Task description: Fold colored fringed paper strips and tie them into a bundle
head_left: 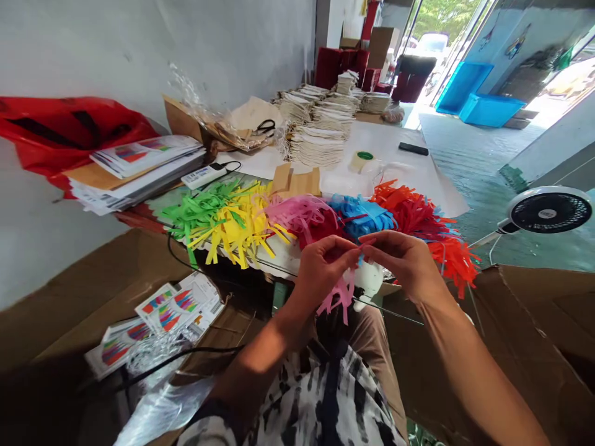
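My left hand (324, 263) and my right hand (403, 257) meet in front of the table edge, thumb and forefinger of each pinched together. A small blue paper strip (361, 260) shows at the touching fingertips; the rest of it is hidden. Below my left hand hangs a pink fringe of tissue paper (341, 299); whether the fingers hold it, I cannot tell. Just beyond lie bunches of cut paper fringe: green (199, 207), yellow (246, 226), pink (302, 214), blue (362, 214) and red (409, 210). A white rounded thing (370, 282) sits under my hands.
Stacks of off-white bundles (316, 144) stand farther back, with a tape roll (365, 156) and a black phone (413, 148). Scissors (266, 126) lie at left, near piled printed cards (139, 161). A fan (551, 210) stands right. Open cardboard boxes (534, 322) flank my lap.
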The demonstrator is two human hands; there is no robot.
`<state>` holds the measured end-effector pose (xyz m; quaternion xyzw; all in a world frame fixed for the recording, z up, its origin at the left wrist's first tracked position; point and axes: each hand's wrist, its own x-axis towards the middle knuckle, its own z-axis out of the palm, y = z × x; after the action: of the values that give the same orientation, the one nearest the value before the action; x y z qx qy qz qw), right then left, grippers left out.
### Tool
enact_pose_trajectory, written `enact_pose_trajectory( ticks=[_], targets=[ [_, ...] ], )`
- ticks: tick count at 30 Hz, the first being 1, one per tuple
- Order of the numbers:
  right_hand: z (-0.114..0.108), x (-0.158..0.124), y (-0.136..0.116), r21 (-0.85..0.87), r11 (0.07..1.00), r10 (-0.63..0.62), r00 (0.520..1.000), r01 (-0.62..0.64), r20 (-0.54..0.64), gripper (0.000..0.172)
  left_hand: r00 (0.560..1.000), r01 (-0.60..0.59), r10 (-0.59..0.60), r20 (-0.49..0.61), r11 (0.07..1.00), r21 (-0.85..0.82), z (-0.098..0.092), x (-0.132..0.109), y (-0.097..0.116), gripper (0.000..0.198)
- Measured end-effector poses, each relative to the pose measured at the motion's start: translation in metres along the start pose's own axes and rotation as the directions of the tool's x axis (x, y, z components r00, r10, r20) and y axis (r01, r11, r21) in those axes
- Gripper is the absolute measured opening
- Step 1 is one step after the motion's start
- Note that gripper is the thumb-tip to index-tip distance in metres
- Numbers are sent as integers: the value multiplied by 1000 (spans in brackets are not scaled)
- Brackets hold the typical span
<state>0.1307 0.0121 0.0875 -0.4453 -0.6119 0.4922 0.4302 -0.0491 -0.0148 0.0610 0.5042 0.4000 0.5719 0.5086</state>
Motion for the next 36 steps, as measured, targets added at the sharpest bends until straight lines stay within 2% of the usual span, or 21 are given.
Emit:
enact_pose_trajectory(
  ticks=[4,6,8,11,14,15,17,20,25,28,31,34,35,36],
  targets=[
    [-10,30,14,177,974,148,989,-145,-2,50,998,54,-56,-14,993,-108,3,39,-20,42],
    [-17,51,17,264,930,266,964,-257,0,44,992,86,-102,-73,978,-188,3,58,-28,40],
    [-24,77,16,295,904,328,945,-310,-13,33,981,101,-144,-133,954,-283,2,71,-33,40],
    [-34,128,15,258,930,296,950,-262,-102,16,970,93,-173,-173,915,-392,-4,80,-34,46],
    [-36,186,19,158,963,253,938,-220,-236,3,963,82,-183,-199,899,-430,-14,80,-34,45],
    [-36,204,23,110,970,241,930,-218,-279,6,960,79,-186,-208,897,-436,-18,79,-34,43],
    [-34,233,32,8,973,218,915,-229,-340,22,958,69,-181,-222,899,-432,-24,77,-34,38],
    [-34,254,48,-144,963,164,919,-228,-359,36,959,57,-162,-234,915,-399,-31,75,-37,35],
    [-49,244,57,-343,932,-11,938,-115,-346,17,961,40,-130,-246,940,-339,-31,74,-36,37],
    [-53,221,47,-396,918,-112,934,-33,-338,22,961,16,-103,-255,947,-321,-24,69,-33,37],
    [-44,184,30,-378,925,-161,945,43,-286,35,966,6,-86,-246,951,-308,-15,61,-30,35],
    [-25,131,17,-308,944,-159,981,119,-108,48,974,-6,-51,-220,969,-249,-7,50,-27,34],
    [-18,112,14,-286,947,-160,987,147,-20,49,978,-7,-41,-203,973,-229,-5,46,-26,34],
    [-12,94,12,-279,947,-162,987,161,19,48,984,-4,-34,-177,977,-212,-3,42,-25,34]
  ],
)
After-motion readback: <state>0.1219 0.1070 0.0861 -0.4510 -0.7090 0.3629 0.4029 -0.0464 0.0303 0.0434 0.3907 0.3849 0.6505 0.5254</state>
